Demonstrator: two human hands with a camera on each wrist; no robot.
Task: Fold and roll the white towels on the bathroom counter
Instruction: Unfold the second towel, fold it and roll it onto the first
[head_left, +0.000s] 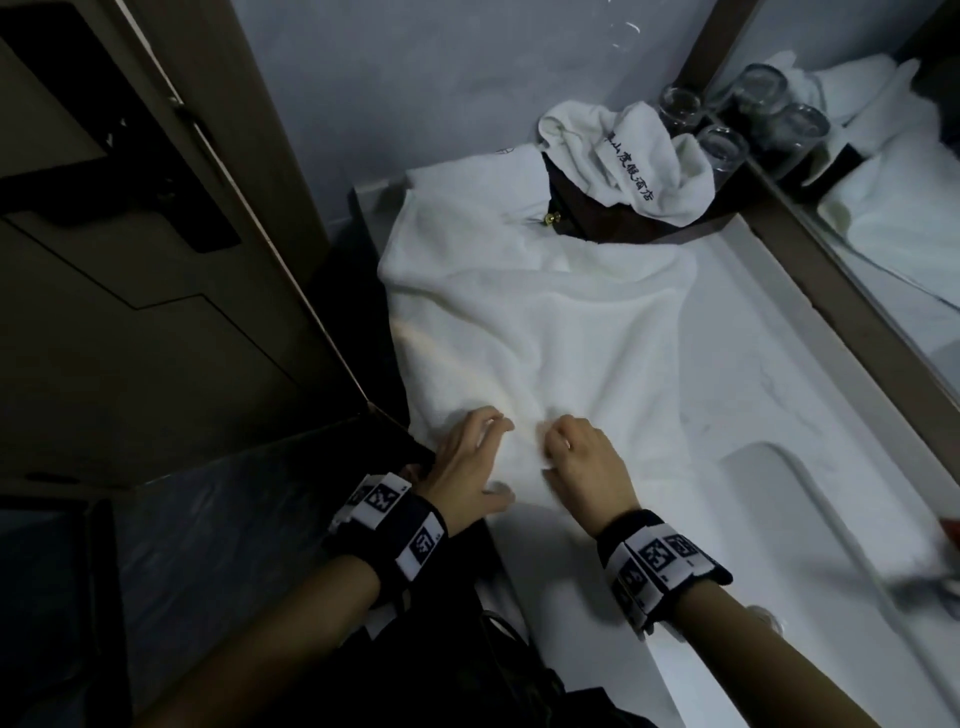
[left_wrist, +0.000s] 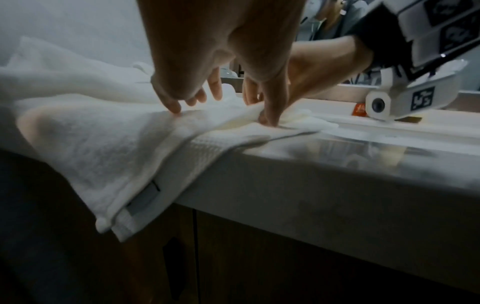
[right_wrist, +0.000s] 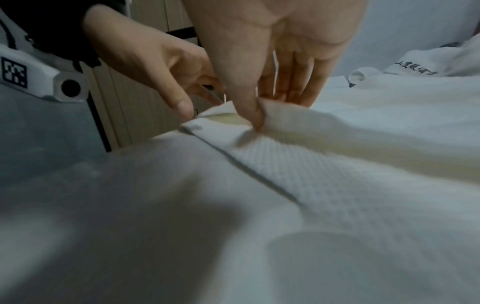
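A large white towel (head_left: 545, 322) lies spread along the white counter (head_left: 753, 338), wrinkled in the middle. Its near corner (left_wrist: 124, 205) hangs over the counter's front edge. Both hands are at the towel's near end, side by side. My right hand (head_left: 576, 457) pinches a fold of the waffle-weave hem (right_wrist: 272, 156) between thumb and fingers. My left hand (head_left: 475, 452) arches over the towel (left_wrist: 91, 144) with spread fingertips and thumb touching the cloth, gripping nothing. A second white towel (head_left: 623, 150) with dark lettering lies crumpled on a brown tray (head_left: 649, 231) at the far end.
Upturned glasses (head_left: 722, 145) stand at the back right by the mirror (head_left: 883, 208). The sink basin (head_left: 779, 519) opens to the right of my right arm. A dark door (head_left: 156, 260) stands close on the left. Wooden cabinet fronts (left_wrist: 259, 257) run below the counter.
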